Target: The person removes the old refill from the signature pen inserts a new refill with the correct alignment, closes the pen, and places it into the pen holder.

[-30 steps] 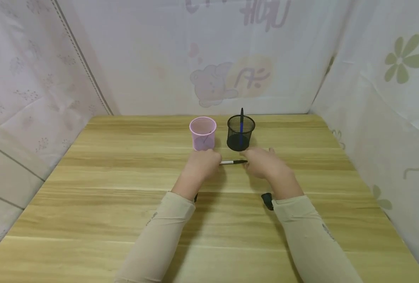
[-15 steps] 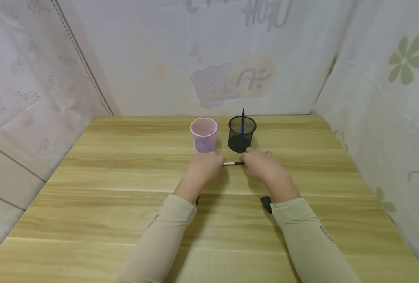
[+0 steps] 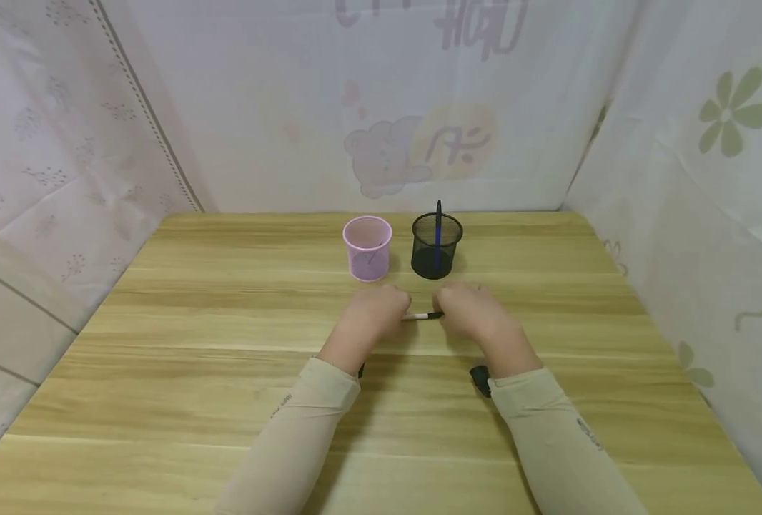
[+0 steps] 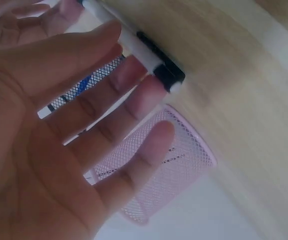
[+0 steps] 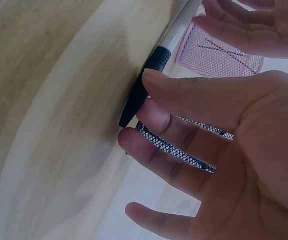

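A pen [image 3: 417, 316] with a white barrel and black ends lies level between my two hands, just above or on the table. My left hand [image 3: 373, 311] pinches its white barrel between thumb and fingers; the clip end [image 4: 169, 75] shows past the fingertips in the left wrist view. My right hand [image 3: 472, 311] pinches the tapered black end [image 5: 146, 82]. Behind the left hand stands a pink mesh cup [image 3: 368, 261]. A black mesh cup [image 3: 422, 261] stands behind the right hand, with a blue and black pen [image 3: 438, 229] upright in it.
The wooden table [image 3: 181, 300] ends at a white printed cloth [image 3: 259, 129] right behind the cups. Similar cloth hangs at both sides. A dark wrist device [image 3: 481, 380] sticks out beside the right cuff.
The right fingers, earlier more outstretched by the pen's black end, now pinch it. Both hands have drawn the pen toward me, away from the cups.
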The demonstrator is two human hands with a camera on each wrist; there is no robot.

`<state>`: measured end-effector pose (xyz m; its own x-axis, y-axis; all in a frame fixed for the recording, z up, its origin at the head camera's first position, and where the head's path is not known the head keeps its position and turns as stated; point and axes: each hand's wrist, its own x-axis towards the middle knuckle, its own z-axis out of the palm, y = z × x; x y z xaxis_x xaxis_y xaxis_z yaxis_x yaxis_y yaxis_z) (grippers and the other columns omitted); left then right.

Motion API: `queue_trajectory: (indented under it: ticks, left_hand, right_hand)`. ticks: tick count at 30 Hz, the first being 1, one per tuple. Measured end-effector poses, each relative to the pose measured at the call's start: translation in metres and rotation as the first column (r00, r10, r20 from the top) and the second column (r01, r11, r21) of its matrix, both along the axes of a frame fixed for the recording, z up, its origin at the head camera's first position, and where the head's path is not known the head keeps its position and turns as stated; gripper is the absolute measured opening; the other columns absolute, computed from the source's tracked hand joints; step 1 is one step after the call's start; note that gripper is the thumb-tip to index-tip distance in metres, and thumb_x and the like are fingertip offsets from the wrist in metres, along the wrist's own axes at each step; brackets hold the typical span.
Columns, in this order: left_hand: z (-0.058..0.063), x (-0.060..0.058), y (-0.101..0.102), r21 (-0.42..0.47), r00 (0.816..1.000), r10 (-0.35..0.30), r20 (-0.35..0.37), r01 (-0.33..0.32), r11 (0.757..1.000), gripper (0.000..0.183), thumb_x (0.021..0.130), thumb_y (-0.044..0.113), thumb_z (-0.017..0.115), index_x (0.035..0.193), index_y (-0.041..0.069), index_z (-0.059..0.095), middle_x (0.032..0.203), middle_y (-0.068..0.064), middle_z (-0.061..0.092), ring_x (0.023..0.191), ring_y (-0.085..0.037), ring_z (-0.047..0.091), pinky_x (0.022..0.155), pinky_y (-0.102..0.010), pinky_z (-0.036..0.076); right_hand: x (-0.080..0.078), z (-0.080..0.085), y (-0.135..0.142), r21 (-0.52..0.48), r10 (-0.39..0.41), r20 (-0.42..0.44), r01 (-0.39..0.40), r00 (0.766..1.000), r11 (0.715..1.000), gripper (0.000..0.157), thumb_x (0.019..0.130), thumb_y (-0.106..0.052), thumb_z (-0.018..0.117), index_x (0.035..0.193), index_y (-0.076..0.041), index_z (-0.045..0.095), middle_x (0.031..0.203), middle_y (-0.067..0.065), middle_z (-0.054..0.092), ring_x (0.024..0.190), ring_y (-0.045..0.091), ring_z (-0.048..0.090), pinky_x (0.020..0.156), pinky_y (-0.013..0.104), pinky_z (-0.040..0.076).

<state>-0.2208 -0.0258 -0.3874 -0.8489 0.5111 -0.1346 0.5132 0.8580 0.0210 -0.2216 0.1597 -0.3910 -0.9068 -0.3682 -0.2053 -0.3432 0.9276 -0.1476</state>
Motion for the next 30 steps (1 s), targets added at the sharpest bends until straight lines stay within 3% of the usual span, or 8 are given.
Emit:
queue_trajectory:
  ticks: [5, 11, 14, 16, 18, 23, 26, 30]
  left_hand:
    - [-0.003, 0.002, -0.001, -0.016, 1.0, -0.008, 0.008, 0.008, 1.0, 0.011, 0.098, 0.013, 0.073, 0.087, 0.017, 0.071, 0.085, 0.003, 0.068, 0.076, -0.015, 0.059, 0.07, -0.039, 0.059]
    - [-0.008, 0.0, -0.006, -0.002, 1.0, -0.002, 0.017, 0.002, 1.0, 0.007, 0.098, 0.014, 0.072, 0.092, 0.017, 0.075, 0.091, 0.001, 0.073, 0.081, -0.016, 0.064, 0.077, -0.04, 0.06]
    - [-0.003, 0.0, -0.01, 0.026, 1.0, 0.004, 0.022, -0.005, 1.0, 0.008, 0.1, 0.014, 0.068, 0.098, 0.015, 0.075, 0.094, -0.001, 0.074, 0.082, -0.017, 0.064, 0.078, -0.04, 0.059]
    - [0.006, 0.002, -0.014, 0.051, 1.0, 0.022, 0.019, -0.023, 0.998, 0.007, 0.102, 0.014, 0.066, 0.104, 0.013, 0.072, 0.095, -0.002, 0.074, 0.081, -0.017, 0.064, 0.076, -0.04, 0.059]
    - [0.019, 0.006, -0.016, 0.091, 0.999, 0.039, 0.013, -0.04, 0.995, 0.01, 0.102, 0.013, 0.065, 0.112, 0.01, 0.067, 0.094, -0.004, 0.074, 0.079, -0.018, 0.066, 0.073, -0.04, 0.059]
    - [0.047, 0.025, -0.014, 0.199, 0.992, 0.012, -0.124, 0.013, 0.98, 0.014, 0.112, 0.024, 0.053, 0.114, 0.011, 0.058, 0.086, -0.002, 0.068, 0.074, -0.019, 0.067, 0.065, -0.038, 0.056]
    - [0.057, 0.037, -0.011, 0.239, 0.971, -0.015, -0.24, 0.074, 0.968, 0.026, 0.115, 0.033, 0.046, 0.108, 0.013, 0.061, 0.081, 0.001, 0.062, 0.068, -0.018, 0.061, 0.057, -0.034, 0.049]
    - [0.063, 0.049, -0.009, 0.28, 0.931, -0.013, -0.364, 0.123, 0.952, 0.029, 0.114, 0.035, 0.05, 0.104, 0.015, 0.068, 0.08, 0.003, 0.06, 0.063, -0.016, 0.055, 0.055, -0.029, 0.044]
  right_hand:
    - [0.003, 0.001, -0.001, -0.029, 0.0, 0.036, 0.001, 0.999, 1.0, 0.012, 0.094, -0.002, 0.071, 0.09, -0.012, 0.074, 0.095, 0.002, 0.074, 0.092, 0.022, 0.064, 0.106, 0.072, 0.045]
    - [0.008, 0.008, -0.002, -0.074, 0.002, 0.077, 0.003, 0.997, 0.997, 0.01, 0.097, -0.003, 0.064, 0.095, -0.011, 0.071, 0.094, 0.002, 0.071, 0.092, 0.022, 0.064, 0.115, 0.082, 0.03]
    - [0.009, 0.017, 0.002, -0.159, 0.005, 0.105, 0.012, 0.994, 0.987, 0.012, 0.102, -0.004, 0.054, 0.101, -0.006, 0.066, 0.092, 0.004, 0.066, 0.085, 0.021, 0.059, 0.104, 0.064, 0.048]
    - [0.011, 0.024, 0.006, -0.258, -0.002, 0.106, 0.029, 0.994, 0.966, 0.015, 0.107, -0.006, 0.05, 0.108, -0.003, 0.064, 0.091, 0.007, 0.063, 0.08, 0.02, 0.055, 0.088, 0.047, 0.052]
    - [0.014, 0.031, 0.01, -0.365, -0.02, 0.089, 0.051, 0.996, 0.93, 0.02, 0.111, -0.011, 0.048, 0.114, 0.0, 0.064, 0.088, 0.007, 0.059, 0.074, 0.019, 0.051, 0.072, 0.037, 0.046]
    - [0.028, 0.05, 0.015, -0.53, -0.076, 0.017, 0.073, 0.997, 0.845, 0.035, 0.115, -0.03, 0.047, 0.109, -0.004, 0.069, 0.08, 0.006, 0.054, 0.071, 0.019, 0.048, 0.068, 0.034, 0.042]
    - [0.036, 0.059, 0.014, -0.581, -0.109, 0.004, 0.091, 0.994, 0.809, 0.045, 0.115, -0.04, 0.045, 0.102, -0.007, 0.072, 0.076, 0.005, 0.053, 0.071, 0.02, 0.048, 0.069, 0.034, 0.043]
    - [0.046, 0.066, 0.013, -0.661, -0.165, -0.002, 0.123, 0.986, 0.741, 0.054, 0.114, -0.048, 0.044, 0.086, -0.01, 0.07, 0.064, 0.001, 0.046, 0.058, 0.016, 0.04, 0.058, 0.031, 0.038]
